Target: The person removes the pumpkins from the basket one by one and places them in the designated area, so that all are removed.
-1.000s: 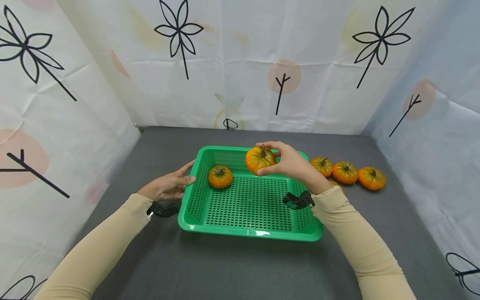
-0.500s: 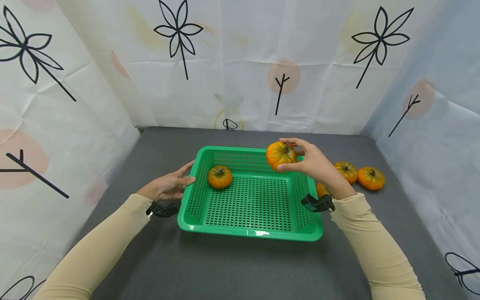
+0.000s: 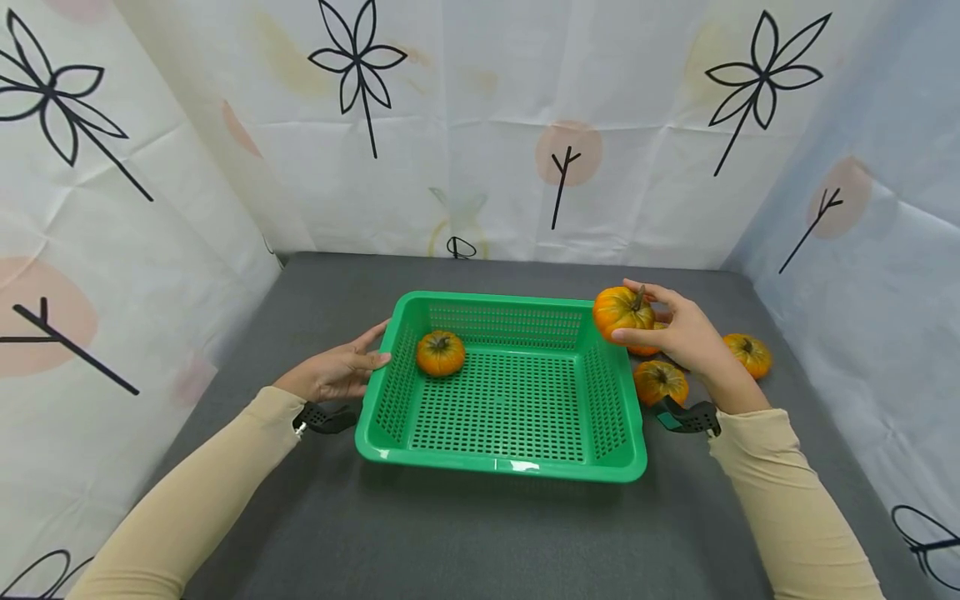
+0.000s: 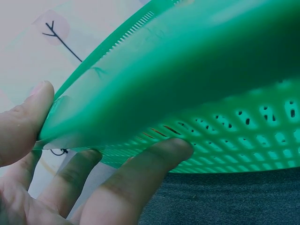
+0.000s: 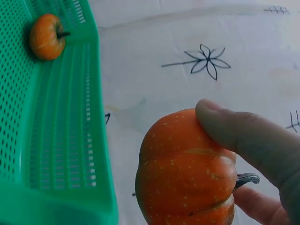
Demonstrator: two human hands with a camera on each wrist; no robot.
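Note:
My left hand [image 3: 337,371] holds the left rim of a green plastic basket [image 3: 498,468]. In the left wrist view the thumb [image 4: 26,124] lies at the rim while the fingers [image 4: 140,176] reach below it against the perforated outer wall. One small orange pumpkin [image 3: 440,354] sits inside the basket, near its left end. A second pumpkin [image 3: 621,312] is gripped between thumb and fingers of my right hand [image 3: 678,333], raised at the basket's far right corner. The right wrist view shows this pumpkin [image 5: 185,171] with its stem pointing toward the palm, outside the basket wall.
On the grey table [image 3: 480,542], right of the basket, lie a pumpkin [image 3: 660,383] close to the wall and another pumpkin [image 3: 748,356] farther right. A partly covered pumpkin [image 3: 647,348] shows under my right hand. Patterned white cloth [image 3: 480,125] encloses the table's back and sides.
My right hand has carried its pumpkin rightward, from above the basket's inside to its far right corner. The left hand, the basket and the pumpkin in it have stayed put.

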